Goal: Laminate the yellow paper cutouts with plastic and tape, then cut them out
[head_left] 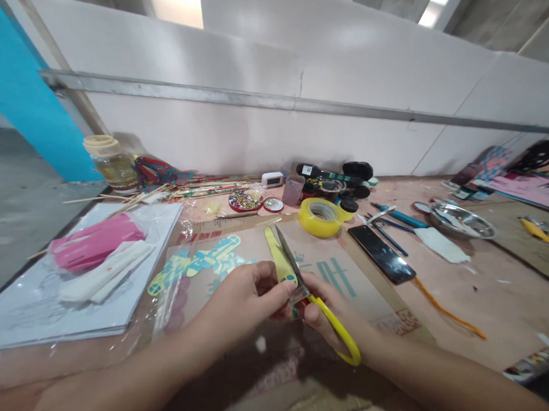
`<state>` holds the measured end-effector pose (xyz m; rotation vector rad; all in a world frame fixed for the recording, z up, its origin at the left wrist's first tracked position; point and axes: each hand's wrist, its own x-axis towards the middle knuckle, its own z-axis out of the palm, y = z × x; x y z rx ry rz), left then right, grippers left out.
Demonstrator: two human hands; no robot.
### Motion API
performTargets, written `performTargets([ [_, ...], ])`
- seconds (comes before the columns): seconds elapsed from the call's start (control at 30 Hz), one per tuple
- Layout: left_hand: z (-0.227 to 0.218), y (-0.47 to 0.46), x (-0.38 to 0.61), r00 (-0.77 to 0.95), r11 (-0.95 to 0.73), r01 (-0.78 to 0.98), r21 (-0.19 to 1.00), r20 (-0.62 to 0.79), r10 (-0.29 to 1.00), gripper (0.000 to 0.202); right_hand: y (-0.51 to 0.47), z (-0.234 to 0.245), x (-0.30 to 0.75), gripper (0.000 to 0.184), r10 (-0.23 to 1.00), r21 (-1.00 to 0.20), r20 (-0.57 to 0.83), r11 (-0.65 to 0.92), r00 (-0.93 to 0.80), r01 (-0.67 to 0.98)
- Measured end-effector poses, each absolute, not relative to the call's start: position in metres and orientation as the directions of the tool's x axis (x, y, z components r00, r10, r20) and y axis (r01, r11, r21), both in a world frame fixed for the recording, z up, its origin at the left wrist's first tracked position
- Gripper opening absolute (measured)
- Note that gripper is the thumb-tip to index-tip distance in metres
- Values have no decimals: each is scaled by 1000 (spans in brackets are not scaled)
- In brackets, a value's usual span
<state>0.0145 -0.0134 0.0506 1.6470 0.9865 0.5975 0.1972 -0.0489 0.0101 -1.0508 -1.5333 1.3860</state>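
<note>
Between the thumb and fingers of my left hand (255, 290) is a narrow yellow strip with a rounded end (279, 254), patterned in blue-green near my thumb. My right hand (328, 307) grips a pair of scissors with yellow handles (339, 334). Their blades point away from me and lie right alongside the strip; I cannot tell whether they touch it. Past my left hand, several yellow and blue patterned cut-out pieces (194, 262) lie on a flat cardboard sheet (371, 298) with printed lettering. Some of my right fingers are hidden behind the scissors.
Rolls of yellow tape (319, 217) stand beyond my hands, near a black phone (382, 254). To the right is a metal bowl (462, 220). On the left, a pink packet (96, 239) rests on white papers (136, 286). A glass jar (111, 165) stands by the wall.
</note>
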Motion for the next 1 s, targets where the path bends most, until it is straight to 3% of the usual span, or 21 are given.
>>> performTargets([
  [0.2,54,-12,13,578,-37,267,963,-129,806,19,-47,8,199,67,924,-997,67,78,-376,14],
  [0.33,54,-9,6,600,-129,291,948,-76,796,22,-47,3,202,74,937,-994,54,83,-346,68],
  [0.47,54,-7,-1,504,-254,414,874,13,864,30,-48,0,202,78,947,-986,65,110,-314,127],
  [0.7,54,-7,-10,558,-491,594,638,113,822,41,-52,4,200,76,953,-984,64,110,-297,140],
  [0.87,61,-6,-8,577,-536,429,727,236,782,29,-54,3,201,78,957,-993,19,52,-290,105],
  [1.0,61,-3,-5,501,-243,306,921,61,863,22,-54,-1,203,74,958,-995,-5,24,-286,100],
])
